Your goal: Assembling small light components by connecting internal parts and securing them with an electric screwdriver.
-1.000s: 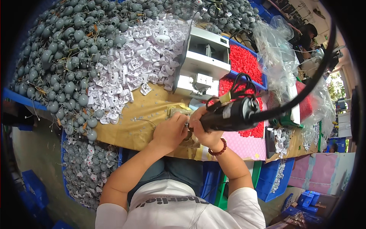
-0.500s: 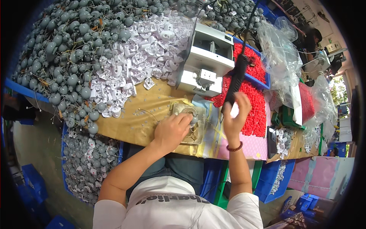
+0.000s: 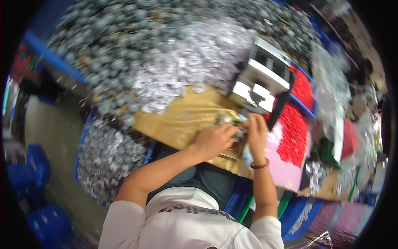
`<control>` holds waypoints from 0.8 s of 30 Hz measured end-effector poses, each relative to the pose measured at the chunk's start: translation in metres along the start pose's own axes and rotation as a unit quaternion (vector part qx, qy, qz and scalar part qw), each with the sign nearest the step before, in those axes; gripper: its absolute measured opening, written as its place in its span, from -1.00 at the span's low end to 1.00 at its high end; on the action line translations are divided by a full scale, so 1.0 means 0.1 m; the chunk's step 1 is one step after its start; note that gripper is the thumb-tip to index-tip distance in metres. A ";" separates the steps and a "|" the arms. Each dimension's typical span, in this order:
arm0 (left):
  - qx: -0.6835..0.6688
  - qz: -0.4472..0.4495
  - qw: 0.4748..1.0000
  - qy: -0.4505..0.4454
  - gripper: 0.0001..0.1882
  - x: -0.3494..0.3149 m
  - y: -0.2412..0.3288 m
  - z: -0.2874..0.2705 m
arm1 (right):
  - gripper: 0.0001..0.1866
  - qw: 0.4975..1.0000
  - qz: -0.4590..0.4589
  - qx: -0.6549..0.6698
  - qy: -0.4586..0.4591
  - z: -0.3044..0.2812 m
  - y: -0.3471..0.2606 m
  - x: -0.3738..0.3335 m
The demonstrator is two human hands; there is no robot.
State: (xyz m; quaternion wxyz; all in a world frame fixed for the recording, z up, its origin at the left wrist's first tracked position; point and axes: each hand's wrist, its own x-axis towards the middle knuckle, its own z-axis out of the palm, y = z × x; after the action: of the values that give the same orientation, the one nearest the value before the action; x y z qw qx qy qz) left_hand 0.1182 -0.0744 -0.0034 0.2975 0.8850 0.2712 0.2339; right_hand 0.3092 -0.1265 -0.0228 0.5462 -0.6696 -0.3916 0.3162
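My left hand (image 3: 216, 142) is closed, thumb and fingers on a small grey rounded part (image 3: 239, 134) at the metal fixture (image 3: 227, 154) on the table edge. My right hand (image 3: 258, 135), with a dark bracelet at its wrist, has come in close beside the left. Its thumb and fingertips are pinched together at the part; whatever they hold is too blurred to make out. A black, elongated hand tool (image 3: 278, 108), like an electric screwdriver, hangs just beyond my right hand, out of its grip.
Behind my hands stands a white and grey machine (image 3: 261, 79). Piles of grey round parts (image 3: 118, 64) and white plastic parts (image 3: 166, 79) cover the far left. Red pieces (image 3: 292, 137) lie to the right beside a blue tray (image 3: 302, 106). A bin of grey parts (image 3: 110, 159) stands lower left.
My right hand has let go of the black tool and moved left to meet my left hand at the fixture. The whole view has shifted and tilted, blurring the piles.
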 end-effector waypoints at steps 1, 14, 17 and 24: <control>-0.062 0.003 0.997 0.050 -0.63 -0.10 -0.06 0.04 | -0.80 0.999 0.014 0.037 -0.035 -0.04 -0.07 -0.02; -0.302 -0.484 0.766 0.297 -0.69 -2.50 -1.08 -1.78 | -0.85 0.992 0.063 0.107 -0.005 -1.30 0.34 0.02; -0.313 -0.527 0.677 0.407 -0.67 -2.97 -1.97 -1.94 | -0.85 0.996 0.058 0.072 -0.008 -1.45 0.37 0.01; -0.033 -0.564 0.676 0.474 -0.58 -3.63 -3.05 -2.04 | -0.84 0.998 0.023 -0.063 0.017 -1.76 0.48 0.01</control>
State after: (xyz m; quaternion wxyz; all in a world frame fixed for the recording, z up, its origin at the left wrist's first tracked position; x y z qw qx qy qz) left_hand -0.3730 -0.0113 -0.1489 0.2341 0.3247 0.8152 0.4185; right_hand 0.4682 -0.2155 -0.0336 0.5022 -0.7166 -0.3859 0.2922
